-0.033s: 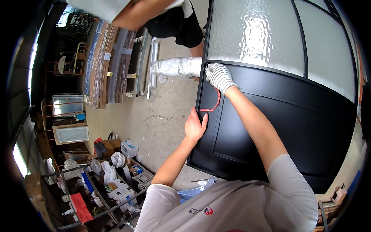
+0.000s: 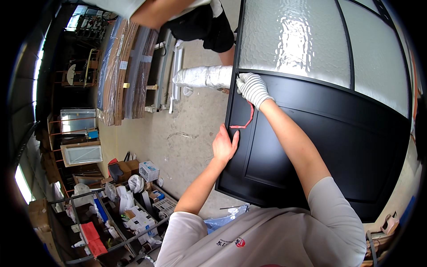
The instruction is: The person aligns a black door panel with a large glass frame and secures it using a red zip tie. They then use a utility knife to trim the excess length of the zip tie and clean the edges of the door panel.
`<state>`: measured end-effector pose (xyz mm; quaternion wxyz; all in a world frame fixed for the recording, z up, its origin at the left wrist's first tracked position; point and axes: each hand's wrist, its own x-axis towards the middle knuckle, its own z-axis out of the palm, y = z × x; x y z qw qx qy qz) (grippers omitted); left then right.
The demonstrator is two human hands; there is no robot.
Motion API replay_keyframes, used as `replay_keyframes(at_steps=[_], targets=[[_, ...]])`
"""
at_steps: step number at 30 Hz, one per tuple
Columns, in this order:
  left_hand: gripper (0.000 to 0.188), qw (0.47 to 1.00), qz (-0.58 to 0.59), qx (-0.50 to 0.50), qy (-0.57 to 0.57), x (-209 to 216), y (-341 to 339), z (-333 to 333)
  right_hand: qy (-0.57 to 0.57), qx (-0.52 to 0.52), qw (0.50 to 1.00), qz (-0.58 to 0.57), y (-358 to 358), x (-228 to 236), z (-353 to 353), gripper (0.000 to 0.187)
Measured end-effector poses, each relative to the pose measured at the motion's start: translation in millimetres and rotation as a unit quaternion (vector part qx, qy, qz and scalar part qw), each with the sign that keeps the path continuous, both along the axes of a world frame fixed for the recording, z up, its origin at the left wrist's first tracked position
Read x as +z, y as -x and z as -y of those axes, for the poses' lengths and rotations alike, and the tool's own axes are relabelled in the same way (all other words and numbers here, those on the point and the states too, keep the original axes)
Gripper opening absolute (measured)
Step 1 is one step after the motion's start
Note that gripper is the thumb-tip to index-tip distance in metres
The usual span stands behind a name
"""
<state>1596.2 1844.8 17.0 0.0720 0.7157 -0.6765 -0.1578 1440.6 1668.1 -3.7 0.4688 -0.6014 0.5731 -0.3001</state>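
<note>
A black door (image 2: pixel 338 147) with frosted glass panes (image 2: pixel 293 40) lies flat in front of me. My right hand (image 2: pixel 251 88), in a white knit glove, grips the upper end of a thin red strip (image 2: pixel 249 118) at the door's left edge, just below the glass. The strip curves down across the black panel to the edge. My bare left hand (image 2: pixel 223 147) rests flat on that same edge, fingers apart, with its fingertips at the strip's lower end.
Another person (image 2: pixel 200 22) in black shorts stands at the door's far left corner. A white wrapped bundle (image 2: pixel 200 76) lies on the concrete floor beside it. Boards (image 2: pixel 129 66) lean at the left. A wire rack (image 2: pixel 120 213) with boxes and bags stands below.
</note>
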Motion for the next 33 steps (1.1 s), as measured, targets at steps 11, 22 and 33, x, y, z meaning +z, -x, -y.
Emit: replay_keyframes(at_steps=[11,22,33], targets=[[0.054,1.0,0.001,0.006,-0.008,0.0,1.0,-1.2,0.068,-0.048,0.989,-0.121,15.7,12.8,-13.1,0.028],[0.052,1.0,-0.009,-0.005,0.001,0.4,0.5,-1.5,0.098,-0.008,0.969,-0.225,9.1,22.1,-5.9,0.031],[0.056,1.0,0.008,0.003,-0.015,0.2,0.4,-0.5,0.067,0.007,0.974,-0.218,12.9,24.1,-6.6,0.031]])
